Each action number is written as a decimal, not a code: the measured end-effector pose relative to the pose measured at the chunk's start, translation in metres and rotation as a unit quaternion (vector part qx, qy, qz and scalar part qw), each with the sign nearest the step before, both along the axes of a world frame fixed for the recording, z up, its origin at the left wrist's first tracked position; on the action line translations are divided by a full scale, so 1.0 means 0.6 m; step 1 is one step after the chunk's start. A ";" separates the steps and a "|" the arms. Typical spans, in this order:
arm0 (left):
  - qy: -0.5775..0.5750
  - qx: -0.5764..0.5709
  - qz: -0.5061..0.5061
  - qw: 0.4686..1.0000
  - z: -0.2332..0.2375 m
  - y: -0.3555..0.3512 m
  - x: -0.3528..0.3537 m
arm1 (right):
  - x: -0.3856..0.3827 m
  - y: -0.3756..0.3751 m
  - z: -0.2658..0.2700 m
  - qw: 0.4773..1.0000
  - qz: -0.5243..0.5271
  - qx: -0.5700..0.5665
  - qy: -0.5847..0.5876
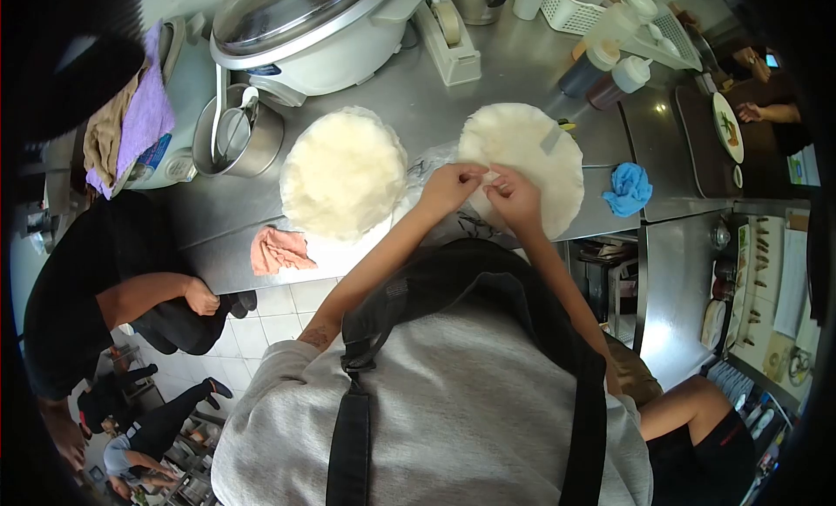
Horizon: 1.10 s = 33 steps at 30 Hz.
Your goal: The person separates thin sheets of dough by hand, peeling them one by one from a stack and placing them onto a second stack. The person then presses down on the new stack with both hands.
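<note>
Both hands are over the left edge of the right-hand stack of thin, round white sheets point(549, 171). My left hand point(453, 186) has its fingertips pinched together at that edge. Close beside it, my right hand point(514, 195) is also closed, with thumb and fingers touching. What either pinch holds is too small to make out. A second round pale stack point(344, 173) lies to the left, apart from my hands. Clear plastic with dark print point(422, 168) shows between the stacks and under my wrists.
A large cooker point(322, 57), a tape dispenser point(448, 44) and a metal pot point(261, 140) stand behind. Sauce bottles point(601, 70) are at the back right. A pink cloth point(280, 250) and a blue cloth point(628, 190) flank the stacks. A person point(104, 279) is at left.
</note>
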<state>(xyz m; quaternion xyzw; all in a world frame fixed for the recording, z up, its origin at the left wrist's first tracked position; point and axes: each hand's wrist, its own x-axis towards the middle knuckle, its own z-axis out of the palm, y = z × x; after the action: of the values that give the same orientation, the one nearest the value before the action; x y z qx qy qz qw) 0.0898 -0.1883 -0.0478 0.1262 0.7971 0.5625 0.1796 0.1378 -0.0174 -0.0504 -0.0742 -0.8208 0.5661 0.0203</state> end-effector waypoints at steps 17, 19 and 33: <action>0.016 -0.007 0.076 0.997 0.004 0.001 0.028 | 0.004 0.065 0.006 0.999 -0.008 0.039 0.019; 0.021 -0.017 0.072 0.997 0.002 0.002 0.029 | -0.006 0.095 0.015 0.998 -0.049 0.033 -0.001; 0.144 -0.075 0.070 0.984 0.067 0.022 -0.004 | -0.074 0.256 0.087 0.937 -0.273 0.173 0.129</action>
<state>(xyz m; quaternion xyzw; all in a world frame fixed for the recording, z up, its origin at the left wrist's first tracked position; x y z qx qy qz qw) 0.0876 -0.1749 -0.0078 0.1360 0.8614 0.4884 0.0315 0.0937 0.1360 0.0015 -0.2171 -0.8447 0.3923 0.2925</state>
